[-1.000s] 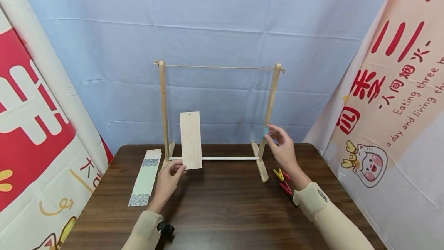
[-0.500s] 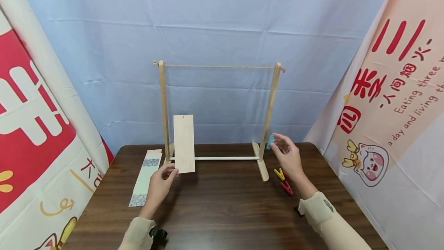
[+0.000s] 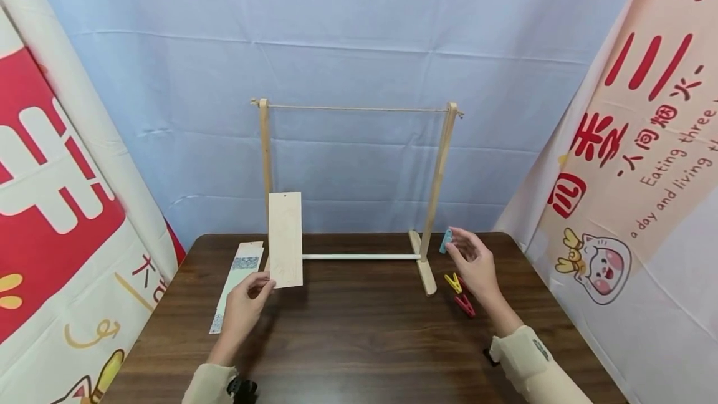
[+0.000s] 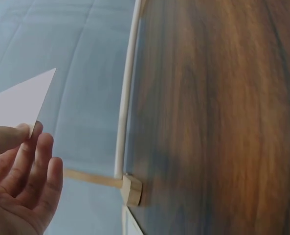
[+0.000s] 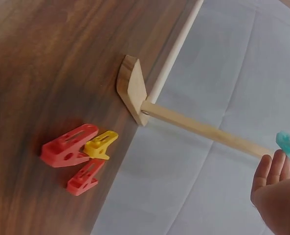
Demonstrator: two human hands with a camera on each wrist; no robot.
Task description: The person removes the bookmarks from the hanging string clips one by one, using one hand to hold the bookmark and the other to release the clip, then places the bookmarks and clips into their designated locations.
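My left hand (image 3: 242,309) pinches the lower left corner of a pale rectangular card (image 3: 285,239) with a small hole near its top edge. The card stands upright in the air, before the left post of a wooden rack (image 3: 440,173). In the left wrist view, thumb and fingertips grip the card's corner (image 4: 25,103). My right hand (image 3: 475,267) holds a blue-green clothespin (image 3: 445,240) between thumb and fingers, to the right of the rack's right post. In the right wrist view the clothespin (image 5: 289,144) is partly cut off by the frame edge.
A thin string (image 3: 359,108) spans the rack's top and a white rod (image 3: 359,257) its base. Yellow (image 3: 452,282) and red clothespins (image 3: 464,305) lie on the brown table (image 3: 359,341) at right. Patterned cards (image 3: 238,276) lie at left. A blue cloth (image 3: 359,30) hangs behind.
My left hand has carried the card left and slightly down, from inside the rack to before its left post. My right hand has moved right and down with the clothespin, away from the right post.
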